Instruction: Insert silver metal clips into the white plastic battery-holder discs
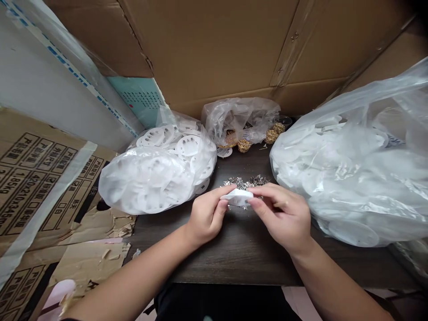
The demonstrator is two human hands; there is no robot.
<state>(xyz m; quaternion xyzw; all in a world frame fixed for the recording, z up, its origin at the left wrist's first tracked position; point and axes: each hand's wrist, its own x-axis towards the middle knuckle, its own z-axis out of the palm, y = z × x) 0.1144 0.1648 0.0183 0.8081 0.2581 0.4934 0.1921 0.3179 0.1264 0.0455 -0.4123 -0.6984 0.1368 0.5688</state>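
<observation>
My left hand (207,214) and my right hand (282,216) meet over the dark wooden table (234,254). Both pinch one white round plastic disc (240,196) held edge-on between them. Fingers of each hand are curled closed on the disc's rim. Just behind the disc lies a small heap of tiny silver metal parts (246,182). To the left sits a clear bag of white slotted discs (157,171). A larger clear bag of white discs (354,169) fills the right side.
A smaller plastic bag (240,118) with gold wire coils (244,145) rests at the back. Cardboard walls (217,49) enclose the table. A printed carton (36,178) and torn cardboard (100,249) lie at the left.
</observation>
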